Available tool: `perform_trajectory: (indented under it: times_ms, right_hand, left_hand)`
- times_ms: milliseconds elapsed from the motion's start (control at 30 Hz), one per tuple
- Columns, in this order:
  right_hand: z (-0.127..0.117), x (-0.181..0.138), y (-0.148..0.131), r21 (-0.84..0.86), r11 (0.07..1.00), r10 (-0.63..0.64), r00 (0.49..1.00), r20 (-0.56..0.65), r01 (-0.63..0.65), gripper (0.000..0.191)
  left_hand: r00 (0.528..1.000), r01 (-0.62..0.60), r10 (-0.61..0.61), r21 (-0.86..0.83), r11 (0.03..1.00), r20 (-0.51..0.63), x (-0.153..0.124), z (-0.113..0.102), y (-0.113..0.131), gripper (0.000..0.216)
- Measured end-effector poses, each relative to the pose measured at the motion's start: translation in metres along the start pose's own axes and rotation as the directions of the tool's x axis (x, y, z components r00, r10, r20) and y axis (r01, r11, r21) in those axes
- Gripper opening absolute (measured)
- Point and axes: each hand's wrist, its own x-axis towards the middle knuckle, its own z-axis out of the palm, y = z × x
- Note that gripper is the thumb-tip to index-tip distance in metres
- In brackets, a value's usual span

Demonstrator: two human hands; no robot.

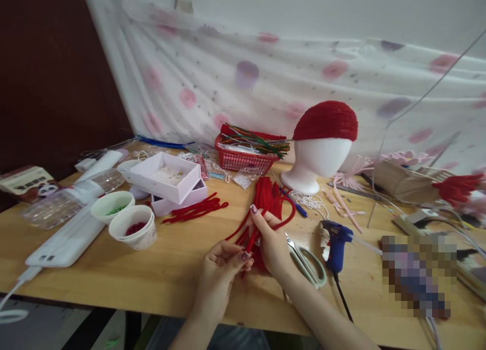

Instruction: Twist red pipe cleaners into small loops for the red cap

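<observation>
Both my hands work on a bundle of red pipe cleaners [268,198] over the wooden table [159,269]. My right hand [271,241] wraps round the bundle from the right, fingers curled on the stems. My left hand [222,266] pinches the lower ends of a few red stems between thumb and fingertips. A separate loose pile of red pipe cleaners [197,210] lies a little to the left. Behind stands a white foam head [317,163] wearing a red cap [326,120] of the same material.
Scissors [307,261] and a blue glue gun [336,244] lie right of my hands. Two white cups [132,227] of beads, pale pink boxes [167,178], a white power strip [64,244] and a red basket [245,158] of coloured stems stand left and behind.
</observation>
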Motion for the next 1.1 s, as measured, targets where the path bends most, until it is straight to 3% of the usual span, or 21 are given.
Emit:
perform_trajectory:
  times_ms: [167, 367, 600, 667, 867, 1100]
  right_hand:
    - [0.000, -0.003, -0.001, -0.036, 0.999, -0.008, 1.000, 0.001, 0.008, 0.042]
    - [0.004, -0.012, -0.007, -0.043, 0.997, 0.064, 0.996, 0.069, -0.061, 0.047]
    - [0.008, -0.015, -0.009, -0.033, 0.998, 0.058, 0.993, 0.101, -0.055, 0.049]
    - [0.009, -0.015, -0.009, -0.036, 0.998, 0.057, 0.992, 0.115, -0.054, 0.049]
    - [0.006, -0.013, -0.007, -0.069, 0.998, 0.019, 0.994, 0.105, -0.012, 0.049]
    - [0.005, -0.011, -0.007, -0.080, 0.996, -0.032, 0.995, 0.098, 0.040, 0.049]
  left_hand:
    - [0.985, -0.172, 0.170, 0.114, 0.978, 0.024, -0.005, 0.002, -0.001, 0.038]
    - [0.991, -0.120, 0.101, 0.275, 0.954, 0.082, -0.003, -0.004, 0.000, 0.042]
    - [0.947, -0.319, 0.237, 0.559, 0.765, 0.216, -0.008, -0.009, 0.011, 0.036]
    - [0.940, -0.338, 0.232, 0.572, 0.747, 0.252, -0.010, -0.008, 0.015, 0.037]
    - [0.952, -0.276, 0.158, 0.515, 0.812, 0.261, -0.007, -0.009, 0.018, 0.035]
    - [0.939, -0.294, 0.125, 0.561, 0.774, 0.319, -0.005, -0.012, 0.016, 0.036]
